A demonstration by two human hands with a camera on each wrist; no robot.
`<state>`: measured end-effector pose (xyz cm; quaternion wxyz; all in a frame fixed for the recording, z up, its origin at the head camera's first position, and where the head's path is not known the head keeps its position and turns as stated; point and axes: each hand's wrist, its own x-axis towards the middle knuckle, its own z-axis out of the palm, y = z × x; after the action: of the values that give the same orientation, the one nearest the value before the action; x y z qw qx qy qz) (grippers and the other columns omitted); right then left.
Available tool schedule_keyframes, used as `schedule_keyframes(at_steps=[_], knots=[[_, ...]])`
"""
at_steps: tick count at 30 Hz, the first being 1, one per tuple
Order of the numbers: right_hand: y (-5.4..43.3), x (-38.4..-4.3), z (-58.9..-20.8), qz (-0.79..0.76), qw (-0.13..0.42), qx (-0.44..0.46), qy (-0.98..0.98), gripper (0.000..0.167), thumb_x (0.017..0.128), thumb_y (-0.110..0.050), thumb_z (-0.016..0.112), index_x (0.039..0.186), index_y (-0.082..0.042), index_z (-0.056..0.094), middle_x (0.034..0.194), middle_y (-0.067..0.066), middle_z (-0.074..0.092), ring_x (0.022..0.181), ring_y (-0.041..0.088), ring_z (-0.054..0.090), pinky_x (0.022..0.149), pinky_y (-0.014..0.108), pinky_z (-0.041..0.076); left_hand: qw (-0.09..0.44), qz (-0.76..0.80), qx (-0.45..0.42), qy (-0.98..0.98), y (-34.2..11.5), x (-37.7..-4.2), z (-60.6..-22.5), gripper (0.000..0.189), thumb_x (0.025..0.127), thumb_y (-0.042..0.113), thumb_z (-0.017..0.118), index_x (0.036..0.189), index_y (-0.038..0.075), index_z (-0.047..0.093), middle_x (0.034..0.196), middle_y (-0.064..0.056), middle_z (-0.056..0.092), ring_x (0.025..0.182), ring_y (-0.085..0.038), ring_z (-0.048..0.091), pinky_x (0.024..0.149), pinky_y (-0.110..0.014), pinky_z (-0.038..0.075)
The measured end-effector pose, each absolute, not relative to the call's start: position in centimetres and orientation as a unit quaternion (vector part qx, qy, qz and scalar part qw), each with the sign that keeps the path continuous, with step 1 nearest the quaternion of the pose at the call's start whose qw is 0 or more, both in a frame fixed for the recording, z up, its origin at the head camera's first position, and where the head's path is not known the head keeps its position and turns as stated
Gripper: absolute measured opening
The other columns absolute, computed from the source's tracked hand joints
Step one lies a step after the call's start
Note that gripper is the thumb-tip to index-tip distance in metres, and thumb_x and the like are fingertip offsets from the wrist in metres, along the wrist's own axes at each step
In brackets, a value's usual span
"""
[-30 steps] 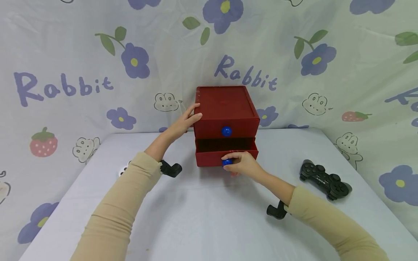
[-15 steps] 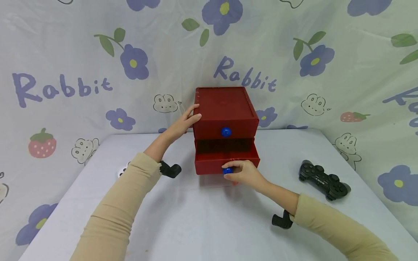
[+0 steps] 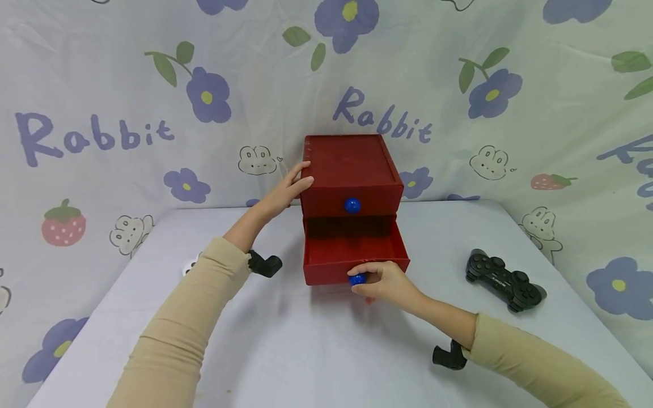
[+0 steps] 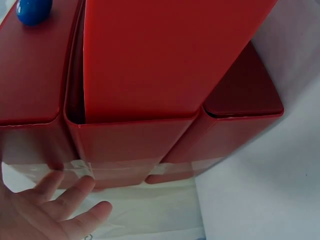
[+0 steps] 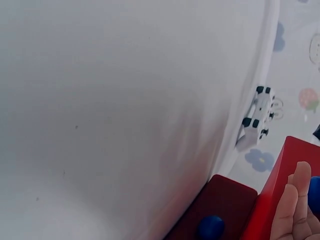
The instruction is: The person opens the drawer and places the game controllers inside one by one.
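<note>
2 hands (image 3: 279, 197) (image 3: 390, 283) @ drwr unit (image 3: 352, 161)

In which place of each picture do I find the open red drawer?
Head: drawer just below centre, right hand on its knob.
Left wrist: drawer at upper middle.
Right wrist: drawer at lower right, partly behind the fingers.
Shared landmark: the red cabinet holding it.

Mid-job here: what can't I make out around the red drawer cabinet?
Head view: the inside back of the open, box-shaped red drawer, lost in dark shadow.
Head view: most of the white, gamepad-like object with black parts, behind the beige left sleeve.
Right wrist view: parts of the right hand and the round blue knob it grips, cut off by the right edge.
Left wrist view: part of the left hand, cut off at lower left.
</note>
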<state>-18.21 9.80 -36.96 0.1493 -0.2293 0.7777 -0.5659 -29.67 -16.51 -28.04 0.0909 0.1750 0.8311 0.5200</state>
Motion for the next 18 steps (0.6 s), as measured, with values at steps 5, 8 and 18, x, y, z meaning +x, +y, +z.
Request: schedule_keyframes(at_steps=[5,8,18], knots=[[9.9,-17.7,-37.0,-0.566,0.154,-0.234,0.775,0.034,0.08,-0.014,0.07,0.11,0.0,0.064,0.092,0.014,0.066,0.071,0.039,0.063,0.063,0.031,0.054,0.092,0.519,0.175,0.831,-16.5,-29.4,-27.9,0.06,0.093,0.044,0.035,0.146,0.031,0.01,0.146,-0.014,0.027,0.13,-0.041,0.03,0.098,-0.063,0.024],[10.0,-17.3,-37.0,-0.564,0.158,-0.233,0.776,0.034,0.08,-0.015,0.07,0.11,-0.001,0.064,0.092,0.014,0.066,0.07,0.04,0.062,0.063,0.03,0.054,0.092,0.52,0.175,0.831,-16.5,-29.5,-28.0,0.06,0.094,0.043,0.035,0.146,0.031,0.01,0.146,-0.014,0.027,0.13,-0.041,0.029,0.098,-0.063,0.024],[10.4,-16.0,-37.2,-0.568,0.164,-0.235,0.772,0.033,0.08,-0.014,0.07,0.109,0.001,0.064,0.094,0.015,0.065,0.072,0.042,0.062,0.062,0.029,0.054,0.09,0.527,0.184,0.825,-16.5,-29.4,-27.8,0.059,0.095,0.038,0.034,0.147,0.027,0.009,0.144,-0.018,0.029,0.13,-0.038,0.031,0.1,-0.059,0.025]])
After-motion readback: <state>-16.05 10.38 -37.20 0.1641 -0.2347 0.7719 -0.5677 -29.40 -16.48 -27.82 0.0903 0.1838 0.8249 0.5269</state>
